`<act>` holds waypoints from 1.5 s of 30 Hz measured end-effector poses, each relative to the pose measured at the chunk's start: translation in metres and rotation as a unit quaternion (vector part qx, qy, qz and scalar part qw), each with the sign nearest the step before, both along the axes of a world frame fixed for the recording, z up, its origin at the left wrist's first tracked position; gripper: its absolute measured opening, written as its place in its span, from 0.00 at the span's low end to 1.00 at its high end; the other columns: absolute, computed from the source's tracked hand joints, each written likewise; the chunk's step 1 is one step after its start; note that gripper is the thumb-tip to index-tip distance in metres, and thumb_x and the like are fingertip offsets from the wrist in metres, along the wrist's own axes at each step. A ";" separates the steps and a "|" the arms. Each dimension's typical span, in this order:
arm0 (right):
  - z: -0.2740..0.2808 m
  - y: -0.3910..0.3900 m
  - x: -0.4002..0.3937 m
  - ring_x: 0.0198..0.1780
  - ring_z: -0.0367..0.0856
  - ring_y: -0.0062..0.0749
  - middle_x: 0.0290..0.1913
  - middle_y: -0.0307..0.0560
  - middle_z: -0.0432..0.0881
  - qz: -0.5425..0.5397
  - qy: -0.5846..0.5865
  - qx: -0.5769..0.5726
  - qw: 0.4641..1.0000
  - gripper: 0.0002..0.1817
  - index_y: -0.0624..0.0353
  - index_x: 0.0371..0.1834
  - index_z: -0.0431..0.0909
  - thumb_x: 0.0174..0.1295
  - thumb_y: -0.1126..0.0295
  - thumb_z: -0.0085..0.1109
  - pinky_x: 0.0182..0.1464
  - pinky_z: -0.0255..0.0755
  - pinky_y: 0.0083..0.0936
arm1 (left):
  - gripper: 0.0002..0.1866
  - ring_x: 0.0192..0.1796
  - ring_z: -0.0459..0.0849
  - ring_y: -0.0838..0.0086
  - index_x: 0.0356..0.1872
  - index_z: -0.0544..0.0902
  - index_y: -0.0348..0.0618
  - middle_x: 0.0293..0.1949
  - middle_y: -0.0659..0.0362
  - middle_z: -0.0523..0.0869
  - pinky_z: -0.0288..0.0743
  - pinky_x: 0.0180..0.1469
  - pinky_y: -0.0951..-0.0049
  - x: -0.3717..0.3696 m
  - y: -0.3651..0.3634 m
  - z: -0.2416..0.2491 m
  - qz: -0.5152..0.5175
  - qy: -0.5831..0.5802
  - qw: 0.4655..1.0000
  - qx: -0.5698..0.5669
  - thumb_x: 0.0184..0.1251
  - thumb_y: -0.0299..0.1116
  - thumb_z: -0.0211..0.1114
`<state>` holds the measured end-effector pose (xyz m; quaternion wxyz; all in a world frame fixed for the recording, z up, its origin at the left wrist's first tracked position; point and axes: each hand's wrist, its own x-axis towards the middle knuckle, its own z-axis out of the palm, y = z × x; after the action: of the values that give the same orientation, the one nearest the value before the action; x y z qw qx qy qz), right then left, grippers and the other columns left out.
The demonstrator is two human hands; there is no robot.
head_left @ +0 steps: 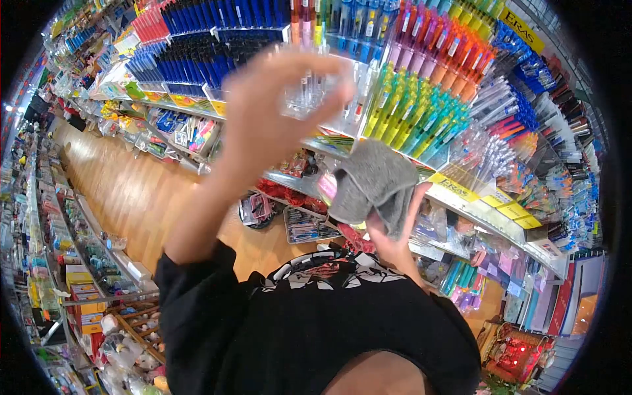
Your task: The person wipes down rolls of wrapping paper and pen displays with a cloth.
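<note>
My left hand (pixel 266 112) is raised in front of the pen rack, smeared by motion. Its thumb and forefinger curve apart, and I see nothing held between them. Behind those fingers is a clear rack section (pixel 339 122) with a few transparent pens standing in it. A folded grey cloth (pixel 375 181) rests in my right hand (pixel 394 245), which grips it from below with the thumb along its right side. Just past the cloth stand yellow-green pens (pixel 398 108) in rows, with teal pens (pixel 438 128) beside them.
Dark blue pens (pixel 197 62) fill the rack's left part. Yellow labels (pixel 454 186) line the shelf edge at right. Below the rack sits a tray of pens (pixel 306 224). Another crowded shelf (pixel 99 243) runs along the left, across the wooden floor (pixel 125 178).
</note>
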<state>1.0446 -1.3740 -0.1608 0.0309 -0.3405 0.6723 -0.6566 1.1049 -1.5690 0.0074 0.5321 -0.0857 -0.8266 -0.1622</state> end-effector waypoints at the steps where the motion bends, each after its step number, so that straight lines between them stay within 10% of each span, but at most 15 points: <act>1: 0.010 -0.008 0.002 0.57 0.62 0.31 0.57 0.42 0.63 0.116 -0.181 -0.117 0.970 0.37 0.52 0.61 0.55 0.55 0.38 0.38 0.62 0.49 0.29 | 0.09 0.33 0.80 0.70 0.30 0.80 0.42 0.32 0.59 0.82 0.72 0.34 0.75 0.011 0.017 -0.020 0.041 -0.039 0.998 -0.036 0.43 0.25 0.65; 3: 0.035 -0.026 0.006 0.58 0.61 0.29 0.57 0.42 0.63 0.323 -0.499 -0.320 0.738 0.39 0.52 0.61 0.55 0.52 0.36 0.39 0.62 0.49 0.28 | 0.10 0.33 0.80 0.69 0.31 0.79 0.40 0.31 0.58 0.81 0.72 0.33 0.74 0.027 0.038 -0.060 0.063 -0.024 0.995 -0.070 0.43 0.24 0.65; 6: 0.066 -0.060 0.026 0.58 0.61 0.29 0.58 0.41 0.63 0.293 -0.463 -0.292 0.784 0.35 0.53 0.60 0.56 0.56 0.40 0.36 0.61 0.52 0.28 | 0.10 0.33 0.80 0.66 0.31 0.77 0.36 0.31 0.54 0.81 0.72 0.33 0.72 0.037 0.043 -0.091 0.066 0.046 0.995 -0.056 0.44 0.20 0.64; 8: 0.056 -0.073 0.026 0.48 0.70 0.28 0.49 0.43 0.69 0.345 -0.538 -0.302 0.707 0.30 0.54 0.57 0.59 0.56 0.48 0.48 0.51 0.65 0.30 | 0.11 0.32 0.80 0.65 0.32 0.77 0.35 0.30 0.53 0.81 0.72 0.32 0.72 0.046 0.046 -0.103 0.091 0.063 0.993 -0.033 0.43 0.20 0.64; 14: 0.078 -0.091 0.048 0.45 0.74 0.31 0.43 0.44 0.74 0.274 -0.521 -0.290 0.755 0.21 0.57 0.53 0.63 0.57 0.65 0.53 0.48 0.70 0.27 | 0.16 0.28 0.77 0.65 0.34 0.76 0.33 0.28 0.54 0.79 0.70 0.28 0.73 0.068 0.067 -0.131 0.100 0.065 0.984 0.133 0.39 0.17 0.65; 30: 0.069 -0.036 -0.012 0.43 0.74 0.41 0.39 0.47 0.75 0.187 -0.453 -0.344 0.801 0.23 0.54 0.37 0.69 0.54 0.45 0.49 0.48 0.66 0.42 | 0.10 0.25 0.77 0.65 0.31 0.75 0.33 0.25 0.53 0.79 0.71 0.27 0.72 0.092 0.069 -0.133 -0.010 0.080 0.941 0.330 0.45 0.16 0.63; 33: 0.088 -0.039 -0.019 0.49 0.70 0.38 0.47 0.48 0.72 -0.116 -0.353 -0.338 0.865 0.32 0.59 0.45 0.68 0.54 0.38 0.43 0.51 0.64 0.41 | 0.06 0.43 0.74 0.68 0.35 0.73 0.36 0.38 0.51 0.75 0.66 0.45 0.70 0.119 0.037 -0.140 -0.068 0.091 0.852 0.511 0.55 0.21 0.54; 40: 0.048 -0.066 0.022 0.58 0.62 0.37 0.56 0.48 0.65 0.287 -0.277 0.041 0.916 0.46 0.62 0.59 0.57 0.54 0.32 0.14 0.62 0.48 0.29 | 0.09 0.59 0.63 0.58 0.40 0.71 0.37 0.53 0.45 0.65 0.55 0.59 0.63 0.083 0.023 -0.153 -0.191 -0.170 0.907 0.335 0.61 0.29 0.51; 41: 0.052 -0.074 0.027 0.62 0.57 0.37 0.60 0.50 0.60 0.280 -0.112 0.146 0.942 0.46 0.63 0.61 0.54 0.54 0.34 0.11 0.63 0.44 0.28 | 0.14 0.57 0.65 0.60 0.46 0.71 0.36 0.54 0.45 0.64 0.55 0.59 0.66 0.073 0.034 -0.164 -0.136 -0.162 0.915 0.344 0.59 0.27 0.53; 45: 0.049 -0.078 0.022 0.65 0.53 0.38 0.64 0.55 0.54 0.315 0.004 0.233 0.920 0.34 0.59 0.64 0.50 0.62 0.46 0.35 0.62 0.47 0.27 | 0.16 0.52 0.68 0.51 0.46 0.70 0.32 0.50 0.43 0.68 0.61 0.55 0.66 0.072 0.027 -0.186 -0.103 -0.148 0.845 0.504 0.53 0.20 0.52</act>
<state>1.0671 -1.4524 -0.1122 0.3125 -0.5202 0.6645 -0.4361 1.1768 -1.5417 -0.1783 0.3536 0.1347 -0.6862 -0.6212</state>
